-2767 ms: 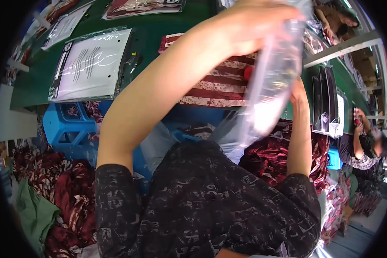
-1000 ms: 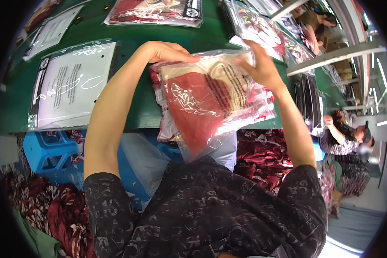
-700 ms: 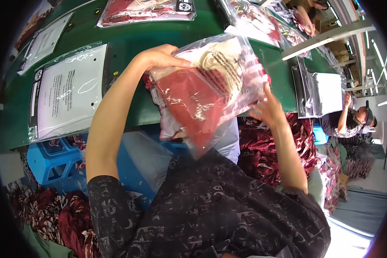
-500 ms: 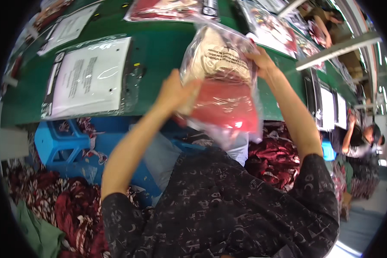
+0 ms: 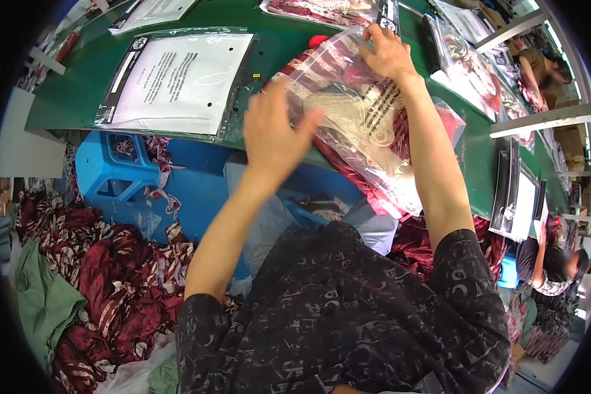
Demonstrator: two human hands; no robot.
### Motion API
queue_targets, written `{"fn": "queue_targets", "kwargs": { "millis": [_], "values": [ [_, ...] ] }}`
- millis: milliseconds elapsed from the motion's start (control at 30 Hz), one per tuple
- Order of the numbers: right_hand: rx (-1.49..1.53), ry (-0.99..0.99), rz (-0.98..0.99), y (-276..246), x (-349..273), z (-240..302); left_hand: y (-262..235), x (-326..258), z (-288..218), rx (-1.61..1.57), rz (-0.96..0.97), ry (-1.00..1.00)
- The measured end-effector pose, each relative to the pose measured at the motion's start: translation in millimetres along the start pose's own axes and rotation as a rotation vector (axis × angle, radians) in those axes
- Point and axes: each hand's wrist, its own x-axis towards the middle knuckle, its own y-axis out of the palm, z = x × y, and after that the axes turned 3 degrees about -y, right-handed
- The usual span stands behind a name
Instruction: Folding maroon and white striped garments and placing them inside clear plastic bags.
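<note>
Green table point(image 5: 72, 98) spans the upper view. Heap of dark red patterned fabric point(image 5: 121, 282) on the floor, lower left; blue stool point(image 5: 118, 172) just beyond it. Clear bag with cream and red contents point(image 5: 356, 117) at the table's front edge, lower end overhanging. Left hand point(image 5: 269, 128) blurred at the bag's left side, thumb wide of the fingers, contact unclear. Right hand point(image 5: 389, 58) on the bag's upper part, fingers parted, slightly bent; cannot tell whether they pinch.
</note>
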Motion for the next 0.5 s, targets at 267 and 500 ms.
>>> {"fn": "queue_targets", "kwargs": {
  "millis": [267, 500],
  "values": [
    [0.308, 0.085, 0.477, -2, 9, -10, 14, 54, 46, -0.052, 0.281, -0.332],
    [0.479, 0.205, 0.355, 14, -7, 6, 53, 83, 110, -0.122, 0.229, -0.143]
  ]
}}
